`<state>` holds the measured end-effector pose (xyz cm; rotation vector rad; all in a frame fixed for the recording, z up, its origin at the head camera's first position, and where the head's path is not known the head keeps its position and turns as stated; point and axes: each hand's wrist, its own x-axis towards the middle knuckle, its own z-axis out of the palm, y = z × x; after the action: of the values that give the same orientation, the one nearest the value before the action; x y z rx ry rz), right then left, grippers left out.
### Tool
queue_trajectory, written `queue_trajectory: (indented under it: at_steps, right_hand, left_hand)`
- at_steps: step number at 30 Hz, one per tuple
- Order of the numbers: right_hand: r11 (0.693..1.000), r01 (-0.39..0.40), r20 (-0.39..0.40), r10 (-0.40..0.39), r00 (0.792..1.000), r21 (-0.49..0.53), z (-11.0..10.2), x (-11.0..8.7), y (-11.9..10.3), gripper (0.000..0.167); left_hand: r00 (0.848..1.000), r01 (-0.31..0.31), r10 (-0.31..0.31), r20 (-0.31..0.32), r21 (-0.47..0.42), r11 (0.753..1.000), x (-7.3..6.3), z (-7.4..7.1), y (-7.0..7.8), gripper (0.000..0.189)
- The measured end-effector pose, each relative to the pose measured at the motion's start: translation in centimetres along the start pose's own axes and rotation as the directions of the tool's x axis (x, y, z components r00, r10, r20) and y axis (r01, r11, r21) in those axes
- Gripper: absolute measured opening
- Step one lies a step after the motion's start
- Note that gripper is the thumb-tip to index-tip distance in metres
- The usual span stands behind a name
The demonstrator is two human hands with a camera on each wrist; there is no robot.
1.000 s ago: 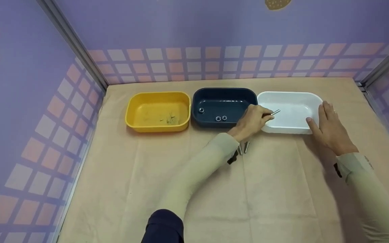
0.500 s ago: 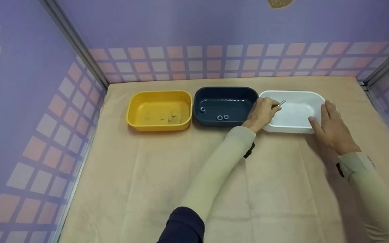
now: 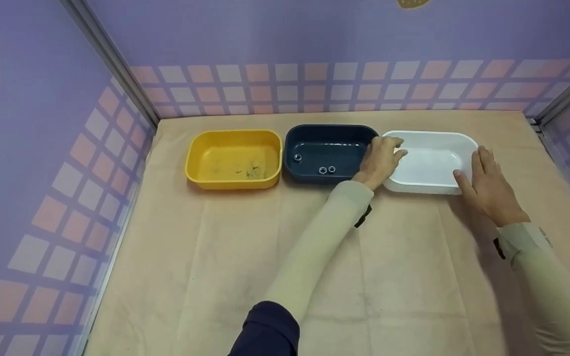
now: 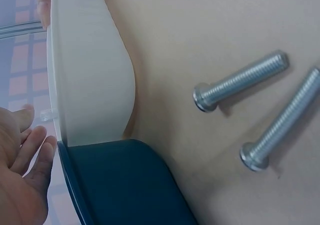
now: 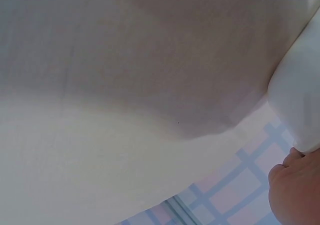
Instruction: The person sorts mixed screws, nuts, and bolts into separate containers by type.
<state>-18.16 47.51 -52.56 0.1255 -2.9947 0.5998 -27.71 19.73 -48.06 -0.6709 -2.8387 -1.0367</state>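
Note:
My left hand (image 3: 380,159) is over the seam between the dark blue tray (image 3: 314,179) and the white tray (image 3: 421,188). Its thumb and fingers are apart, with nothing visible between them. In the left wrist view, a small blurred pale piece (image 4: 46,115) shows at the white tray's rim, near the fingertips of the left hand (image 4: 22,170); its kind is unclear. Two silver bolts (image 4: 245,80) lie on the table in that view. My right hand (image 3: 493,190) rests with straight fingers against the white tray's right end.
Three nuts (image 3: 322,170) lie in the dark blue tray. A yellow tray (image 3: 233,185) on the left holds small dark bits (image 3: 253,172). The trays stand in a row on a cloth-covered table (image 3: 206,277), with a patterned wall (image 3: 265,39) behind.
My left hand moved right and a little away, over the white tray's left end, with a bolt pinched; its fingers have since parted and the bolt is gone from them. The right hand stays put.

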Motion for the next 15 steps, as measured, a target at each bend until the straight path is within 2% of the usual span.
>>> queue_trajectory:
  at_steps: [6,15]
  right_hand:
    - [1.000,0.001,0.006,-0.001,1.000,-0.001,0.12,-0.01,-0.01,0.089]
    - [1.000,0.015,0.004,-0.015,1.000,0.001,-0.16,0.01,-0.11,0.088]
  left_hand:
    - [1.000,-0.004,0.004,0.005,0.003,1.000,-0.16,-0.12,-0.29,0.037]
    - [0.998,-0.062,0.062,0.017,-0.010,0.998,-0.31,-0.55,-0.04,0.040]
